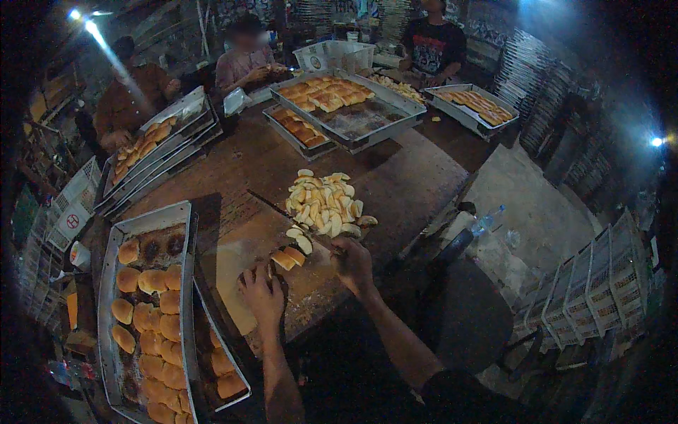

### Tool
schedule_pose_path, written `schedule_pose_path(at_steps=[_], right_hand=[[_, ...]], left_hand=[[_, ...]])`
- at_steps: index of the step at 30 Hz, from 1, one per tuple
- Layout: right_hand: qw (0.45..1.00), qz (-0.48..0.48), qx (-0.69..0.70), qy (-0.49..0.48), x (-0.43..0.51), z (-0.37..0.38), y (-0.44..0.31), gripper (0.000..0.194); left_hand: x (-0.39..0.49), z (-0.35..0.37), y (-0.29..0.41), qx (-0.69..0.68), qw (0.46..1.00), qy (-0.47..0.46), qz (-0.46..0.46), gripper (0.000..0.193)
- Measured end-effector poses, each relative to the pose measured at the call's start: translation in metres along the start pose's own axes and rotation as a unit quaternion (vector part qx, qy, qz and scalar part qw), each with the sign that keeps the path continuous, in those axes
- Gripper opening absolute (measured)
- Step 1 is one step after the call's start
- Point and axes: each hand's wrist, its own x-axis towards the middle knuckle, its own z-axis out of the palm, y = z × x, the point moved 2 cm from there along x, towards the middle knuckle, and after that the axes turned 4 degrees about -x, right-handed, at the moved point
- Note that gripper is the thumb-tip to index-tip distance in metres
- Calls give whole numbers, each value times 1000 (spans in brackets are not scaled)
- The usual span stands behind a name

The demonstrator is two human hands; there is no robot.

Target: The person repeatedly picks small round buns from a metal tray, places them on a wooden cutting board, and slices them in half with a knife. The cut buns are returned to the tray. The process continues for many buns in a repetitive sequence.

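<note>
My right hand point(352, 265) grips a long knife point(273, 205) by its handle end. Its dark blade points away to the left, passing in front of a heap of sliced bread pieces point(322, 204). Close to the blade lie a few pale cut slices point(301, 239). Nearer to me, brown-crusted bread pieces point(288, 258) rest on the wooden table point(233, 175). My left hand point(262, 291) is on the table just left of these pieces, fingers bent and slightly spread. Whether it pinches a bit of bread is too dark to tell.
A metal tray of buns point(185, 228) stands at the left, overlapping another tray point(241, 384). Stacked trays point(209, 132) lean behind it. More bread trays point(371, 135) point(476, 124) sit at the far side, near several people point(434, 45). A plastic crate point(588, 286) stands right.
</note>
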Motion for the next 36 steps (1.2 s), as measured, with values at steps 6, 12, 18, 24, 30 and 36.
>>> schedule_pose_path(at_steps=[6, 12, 18, 24, 30, 36], right_hand=[[1000, 6, -1, -5, -4, 8, 15, 31], [999, -43, 14, 22, -3, 6, 11, 32], [996, -74, 50, 30, -1, 0, 4, 29], [999, -28, -29, 11, 3, -5, -7, 31], [991, -85, -106, -8, 4, -8, -22, 34], [975, -111, -181, -72, 24, -3, -12, 32]], left_hand=[[-2, 7, -4, 43, 998, 22, -29, 59], [-2, 4, -6, 5, 996, 88, 5, 61], [-2, 5, -11, 1, 999, 48, -6, 52], [-2, 5, -10, 30, 999, 28, -21, 58], [1, 5, -4, -13, 999, 44, -14, 61], [5, 7, -7, -25, 996, 66, -58, 61]])
